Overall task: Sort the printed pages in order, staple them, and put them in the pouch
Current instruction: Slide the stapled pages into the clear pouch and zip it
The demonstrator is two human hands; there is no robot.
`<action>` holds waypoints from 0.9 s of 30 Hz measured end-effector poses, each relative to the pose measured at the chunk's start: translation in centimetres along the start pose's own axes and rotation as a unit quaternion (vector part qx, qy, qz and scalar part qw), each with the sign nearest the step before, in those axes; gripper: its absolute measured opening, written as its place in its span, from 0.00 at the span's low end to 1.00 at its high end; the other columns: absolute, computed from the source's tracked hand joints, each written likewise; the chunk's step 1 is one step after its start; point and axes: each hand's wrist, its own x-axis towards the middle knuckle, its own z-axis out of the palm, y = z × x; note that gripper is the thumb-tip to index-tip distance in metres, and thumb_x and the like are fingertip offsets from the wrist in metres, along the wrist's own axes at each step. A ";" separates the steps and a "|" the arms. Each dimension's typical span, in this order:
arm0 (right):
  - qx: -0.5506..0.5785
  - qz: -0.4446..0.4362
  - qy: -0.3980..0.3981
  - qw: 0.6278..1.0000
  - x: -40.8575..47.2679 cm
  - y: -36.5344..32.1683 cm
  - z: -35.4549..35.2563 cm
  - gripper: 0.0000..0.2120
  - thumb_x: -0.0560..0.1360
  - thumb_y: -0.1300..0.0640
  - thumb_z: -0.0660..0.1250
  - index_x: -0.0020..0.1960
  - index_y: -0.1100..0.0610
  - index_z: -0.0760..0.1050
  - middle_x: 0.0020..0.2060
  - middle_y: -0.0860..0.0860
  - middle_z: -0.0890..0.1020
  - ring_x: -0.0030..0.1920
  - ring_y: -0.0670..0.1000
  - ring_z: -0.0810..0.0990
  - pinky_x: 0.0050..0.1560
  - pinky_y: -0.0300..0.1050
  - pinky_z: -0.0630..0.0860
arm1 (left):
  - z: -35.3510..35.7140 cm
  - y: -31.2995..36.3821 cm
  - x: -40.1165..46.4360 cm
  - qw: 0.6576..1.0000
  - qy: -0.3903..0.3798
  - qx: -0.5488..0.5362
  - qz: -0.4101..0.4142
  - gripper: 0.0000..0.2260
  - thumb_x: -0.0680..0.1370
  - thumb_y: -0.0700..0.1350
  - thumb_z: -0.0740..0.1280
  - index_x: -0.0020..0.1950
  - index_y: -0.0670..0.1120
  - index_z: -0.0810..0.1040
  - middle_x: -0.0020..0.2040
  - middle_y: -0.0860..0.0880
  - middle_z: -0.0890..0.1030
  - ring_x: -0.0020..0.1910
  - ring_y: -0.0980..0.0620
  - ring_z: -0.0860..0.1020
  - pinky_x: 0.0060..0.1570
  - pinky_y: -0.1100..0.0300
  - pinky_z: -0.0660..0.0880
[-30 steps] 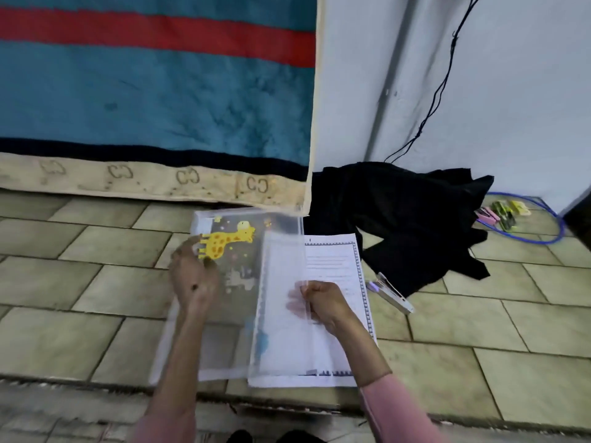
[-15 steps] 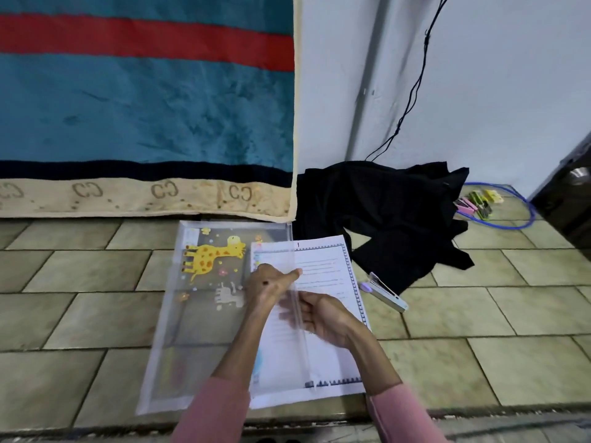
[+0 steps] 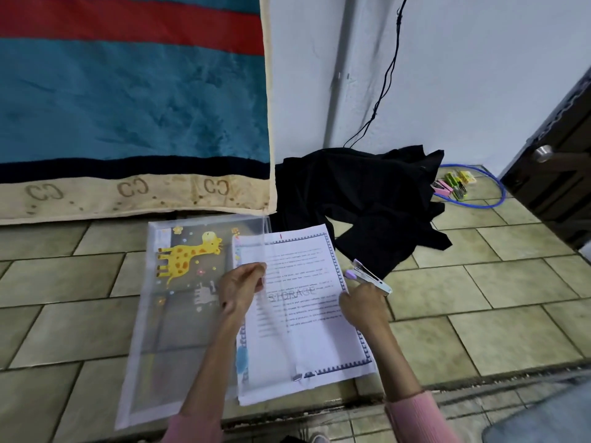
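The translucent pouch [image 3: 179,302] lies flat on the tiled floor [image 3: 479,292], near its front edge. The printed pages [image 3: 307,314] sit half inside the pouch. The left hand [image 3: 241,287] pinches the pouch's open edge; the right hand [image 3: 363,306] grips the pages' right edge. A stapler [image 3: 372,277] lies just beside the pages.

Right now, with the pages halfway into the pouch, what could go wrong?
The left hand pinches the pouch flap open; if it slips, the pages may snag or crease on the edge. The right hand pushes beside the stapler and could knock it away.
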 end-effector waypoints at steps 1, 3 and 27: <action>0.015 0.004 -0.013 1.000 0.1 -0.1 0.0 0.18 0.76 0.56 0.58 0.62 0.65 0.70 0.61 0.60 0.74 0.63 0.61 0.72 0.63 0.50 0.70 | -0.1 -0.1 -0.1 1.000 -0.002 -0.015 0.002 0.05 0.74 0.33 0.66 0.45 0.41 0.80 0.24 0.58 0.80 0.24 0.64 0.76 0.29 0.73 0.75; 0.048 0.000 -0.032 0.998 0.4 -0.2 -0.1 0.17 0.76 0.53 0.60 0.61 0.59 0.74 0.60 0.56 0.76 0.62 0.59 0.74 0.62 0.50 0.71 | -0.2 -0.1 -0.4 0.999 -0.009 -0.034 0.010 0.06 0.74 0.32 0.66 0.44 0.41 0.79 0.24 0.57 0.80 0.24 0.64 0.76 0.30 0.73 0.74; 0.439 -0.183 0.049 0.878 2.1 4.5 -7.5 0.11 0.74 0.67 0.66 0.55 0.59 0.76 0.45 0.52 0.83 0.39 0.47 0.83 0.42 0.42 0.80 | -2.2 1.3 -2.6 0.995 -0.046 0.090 0.017 0.17 0.74 0.32 0.66 0.62 0.41 0.76 0.22 0.57 0.78 0.22 0.63 0.75 0.26 0.69 0.76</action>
